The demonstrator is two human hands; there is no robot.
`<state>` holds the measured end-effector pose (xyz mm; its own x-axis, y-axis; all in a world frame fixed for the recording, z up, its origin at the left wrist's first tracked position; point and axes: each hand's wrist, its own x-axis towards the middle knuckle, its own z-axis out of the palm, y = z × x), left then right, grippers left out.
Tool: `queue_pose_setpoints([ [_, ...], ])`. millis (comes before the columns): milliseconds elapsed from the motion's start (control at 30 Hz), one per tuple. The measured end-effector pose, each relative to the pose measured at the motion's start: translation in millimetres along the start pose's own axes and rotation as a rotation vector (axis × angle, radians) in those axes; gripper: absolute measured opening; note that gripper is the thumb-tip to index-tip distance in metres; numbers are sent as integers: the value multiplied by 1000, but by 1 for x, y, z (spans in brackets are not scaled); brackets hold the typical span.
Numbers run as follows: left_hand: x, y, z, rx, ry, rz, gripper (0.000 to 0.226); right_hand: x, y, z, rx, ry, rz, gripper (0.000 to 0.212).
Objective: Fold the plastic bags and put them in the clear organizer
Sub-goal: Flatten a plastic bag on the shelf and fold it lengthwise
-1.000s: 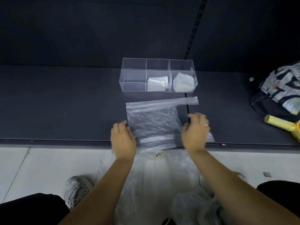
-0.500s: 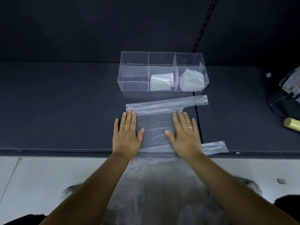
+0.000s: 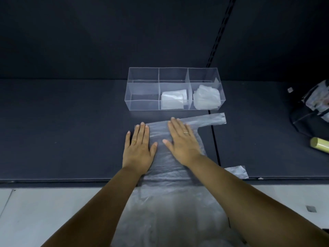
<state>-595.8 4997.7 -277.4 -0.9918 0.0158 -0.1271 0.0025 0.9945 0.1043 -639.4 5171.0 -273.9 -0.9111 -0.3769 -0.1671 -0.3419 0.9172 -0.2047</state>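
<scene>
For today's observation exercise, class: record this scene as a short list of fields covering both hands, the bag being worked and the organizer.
plastic bag: spread on the dark shelf, lower part hanging over its front edge
left hand: flat, fingers straight, at the bag's left edge
right hand: flat, pressing the bag
clear organizer: behind the bag, three compartments
folded bags: in the middle compartment, more in the right one

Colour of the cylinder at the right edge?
Pale yellow; the cylinder shows best in the head view.
</scene>
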Motion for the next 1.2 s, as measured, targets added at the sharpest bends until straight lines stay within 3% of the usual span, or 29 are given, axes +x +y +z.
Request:
queue_pose_setpoints([
  [167,-2,-4,6,12,1,1,73,-18,97,-12,-85,30,294,82],
  [267,-2,-4,-1,12,-48,-1,71,-32,133,-26,-118,-14,459,77],
  [333,-12,-4,-11,-67,-53,36,72,-41,132,-33,-91,47,500,72],
  [400,-36,-7,-19,-142,52,170,72,-55,108,-38,7,229,407,66],
  [467,-66,-11,-18,-97,101,397,74,-77,68,-35,155,336,164,60],
  [533,-93,-17,-10,52,36,580,84,-108,19,-23,239,231,-77,62],
  [600,-110,-21,-6,159,-24,623,86,-134,-19,-4,205,48,-233,69],
  [667,-117,-20,-4,173,-3,596,82,-147,-38,8,140,8,-291,69],
  [800,-110,-16,-20,1,147,544,65,-141,-34,3,199,275,-173,42],
  [900,-95,-19,-44,-249,6,454,32,-142,-11,-6,197,333,-233,16],
  [1033,-78,-35,-76,-525,-450,202,27,-141,41,-36,366,111,25,4],
  [1133,-67,-52,-92,-582,-567,51,24,-131,83,-63,568,-159,166,16],
  [1200,-62,-63,-98,-743,-614,-75,17,-122,102,-78,707,-258,207,14],
])
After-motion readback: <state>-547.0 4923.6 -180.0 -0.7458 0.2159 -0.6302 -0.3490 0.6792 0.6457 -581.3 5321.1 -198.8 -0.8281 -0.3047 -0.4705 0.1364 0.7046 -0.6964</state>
